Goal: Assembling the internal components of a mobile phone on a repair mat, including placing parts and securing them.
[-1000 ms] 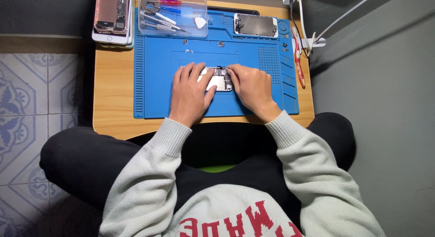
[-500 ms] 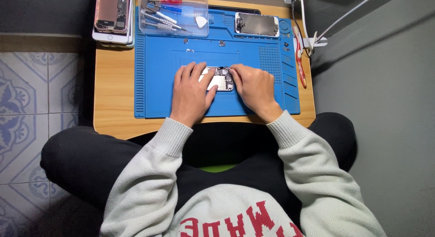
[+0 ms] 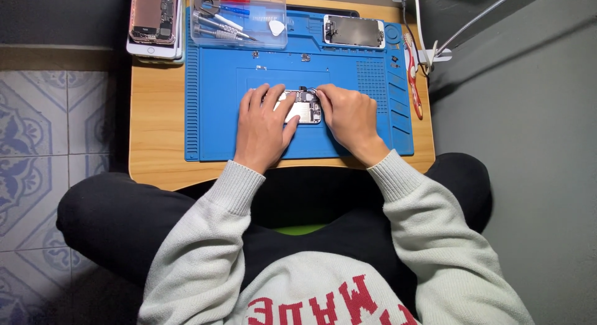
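Little has moved since the earlier frames: both hands remain on the opened phone, with the fingertips shifted only slightly over its upper end.

Nearest the body, the left hand [image 3: 264, 125] lies flat on the blue work mat [image 3: 217, 114], fingers spread and pointing toward 12 o'clock, thumb angled toward 2 o'clock against the lower edge of the opened phone [image 3: 303, 107]. This hand is not closed around anything; it presses down on the phone's left part. The right hand [image 3: 349, 115] sits at 3 o'clock from the phone, fingers curled toward 10 o'clock with the tips gathered at the phone's top edge. Whether they pinch a small part there, I cannot tell.

The phone lies between the two hands at mat centre, its long axis running 9 to 3 o'clock. Both hands touch it; neither is nearer.

Farther off, at 11 o'clock, a clear tool tray [image 3: 239, 17] holds screwdrivers. At 1 o'clock lies a detached screen panel [image 3: 353, 32]. At 10 o'clock, off the mat, a second opened phone [image 3: 153, 17] rests on the wooden table [image 3: 155, 132].
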